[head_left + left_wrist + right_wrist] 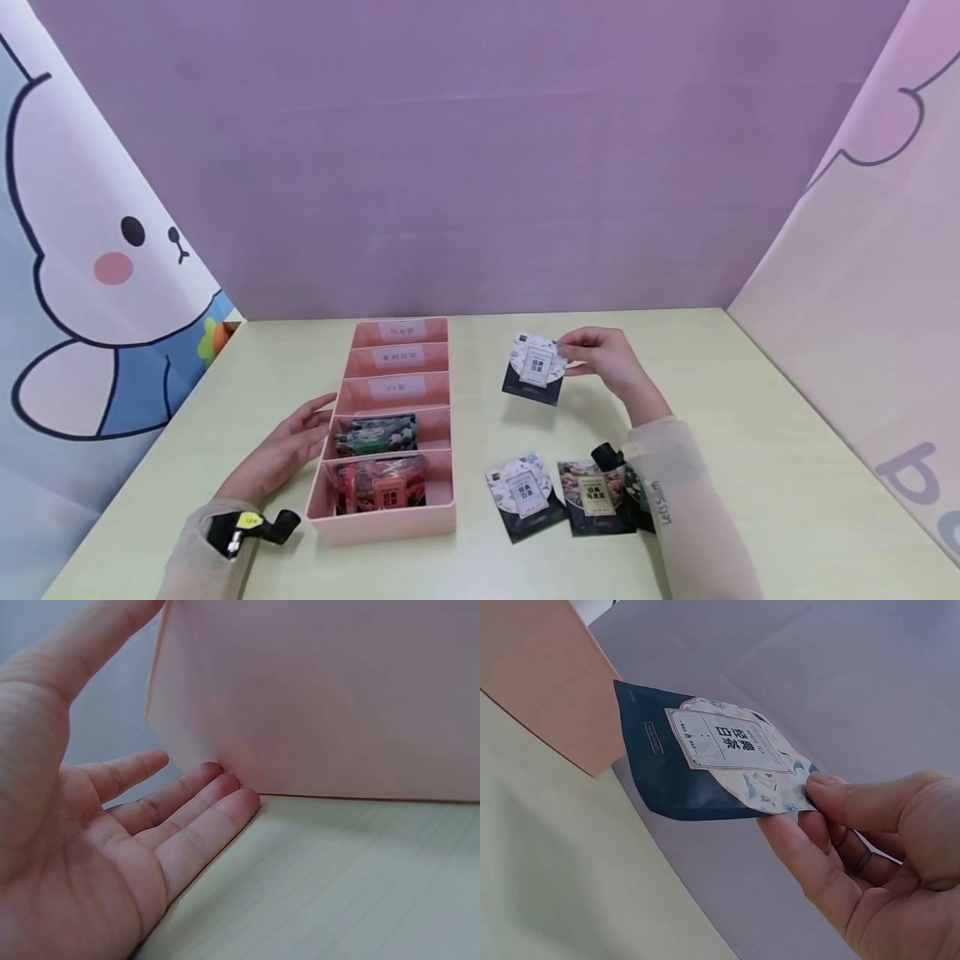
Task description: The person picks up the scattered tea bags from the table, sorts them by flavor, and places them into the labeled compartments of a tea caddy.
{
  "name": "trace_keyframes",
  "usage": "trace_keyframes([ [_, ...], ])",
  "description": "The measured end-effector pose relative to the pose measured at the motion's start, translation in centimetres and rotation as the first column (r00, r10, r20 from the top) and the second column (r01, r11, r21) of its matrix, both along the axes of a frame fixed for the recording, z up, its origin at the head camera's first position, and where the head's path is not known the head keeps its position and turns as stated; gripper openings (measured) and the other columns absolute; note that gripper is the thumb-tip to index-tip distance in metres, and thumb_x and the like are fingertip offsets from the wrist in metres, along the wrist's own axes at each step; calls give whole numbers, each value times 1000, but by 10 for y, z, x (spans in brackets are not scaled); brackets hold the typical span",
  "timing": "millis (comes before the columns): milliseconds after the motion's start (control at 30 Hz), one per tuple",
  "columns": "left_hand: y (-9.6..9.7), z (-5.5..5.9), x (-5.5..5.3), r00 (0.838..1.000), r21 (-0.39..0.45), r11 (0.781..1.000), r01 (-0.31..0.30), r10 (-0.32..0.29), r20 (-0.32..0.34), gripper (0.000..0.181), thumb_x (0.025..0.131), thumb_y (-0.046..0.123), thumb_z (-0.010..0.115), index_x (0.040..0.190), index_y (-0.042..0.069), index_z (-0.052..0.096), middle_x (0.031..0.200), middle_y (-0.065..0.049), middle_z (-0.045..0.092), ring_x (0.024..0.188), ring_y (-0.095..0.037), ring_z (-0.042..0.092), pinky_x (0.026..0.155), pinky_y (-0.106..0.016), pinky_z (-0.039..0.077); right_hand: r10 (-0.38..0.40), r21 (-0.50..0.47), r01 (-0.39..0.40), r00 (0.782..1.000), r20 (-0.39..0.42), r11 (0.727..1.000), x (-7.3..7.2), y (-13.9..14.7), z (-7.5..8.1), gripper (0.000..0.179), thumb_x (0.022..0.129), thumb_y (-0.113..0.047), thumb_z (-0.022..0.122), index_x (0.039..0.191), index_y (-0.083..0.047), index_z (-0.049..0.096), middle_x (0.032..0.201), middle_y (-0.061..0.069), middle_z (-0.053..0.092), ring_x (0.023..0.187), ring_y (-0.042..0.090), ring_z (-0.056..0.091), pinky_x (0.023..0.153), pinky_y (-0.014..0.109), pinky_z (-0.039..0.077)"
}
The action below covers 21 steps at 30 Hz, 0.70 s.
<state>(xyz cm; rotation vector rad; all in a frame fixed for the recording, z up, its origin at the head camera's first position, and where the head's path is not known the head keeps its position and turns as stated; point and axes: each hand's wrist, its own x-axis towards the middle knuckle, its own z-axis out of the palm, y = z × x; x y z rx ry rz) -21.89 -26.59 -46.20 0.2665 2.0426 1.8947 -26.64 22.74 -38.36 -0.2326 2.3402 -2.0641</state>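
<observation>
My right hand [606,360] pinches a white tea sachet [535,367] by its edge, above the table to the right of a pink divided box [386,527]. In the right wrist view the thumb lies on the sachet's [697,757] printed face, with fingers behind it. My left hand [281,450] rests beside the box, its loosely extended fingertips [244,802] at the box's side wall near the table. Red sachets [388,483] fill the nearest compartment, and dark green ones [375,435] lie in the one behind. The three farther compartments carry paper labels [396,386].
On the table [480,567] right of the box lie another white tea sachet [527,496] and a dark sachet with a gold label [596,498]. A further dark sachet [637,498] is partly hidden under the right sleeve [686,500]. A purple panel [480,167] stands behind.
</observation>
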Motion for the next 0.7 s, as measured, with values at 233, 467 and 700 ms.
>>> trace_keyframes([
  [233, 1, 2, 1, 1000, 13, 1000, -2, 2, 5, 68, 105, 21, 51, 158, 6, 12, 155, -30, 23, 115, 0, 55, 97, -22, 48, 14, -3, -14, 1000, 5, 1000, -1, -16, 5, 18, 91, 7, 64, 107, 17, 64, 95, 12, 70, 82, 20, 69, 74, 40, 60],
  [467, 2, 1, 0, 1000, 9, 1000, -22, 22, 18, 66, 105, 20, 52, 158, 8, 15, 151, -26, 29, 114, -2, 56, 96, -23, 48, 37, -48, -37, 999, 0, 998, -6, -33, 7, 17, 91, 9, 64, 106, 16, 65, 96, 13, 70, 82, 21, 69, 72, 39, 61],
  [700, 0, -2, -3, 1000, 33, 999, -6, 6, 3, 64, 105, 19, 51, 157, 7, 17, 145, -19, 39, 116, -5, 57, 97, -24, 49, 66, -65, -65, 998, 7, 996, -12, -51, 4, 18, 91, 9, 64, 107, 17, 65, 97, 15, 71, 81, 20, 69, 72, 38, 61],
])
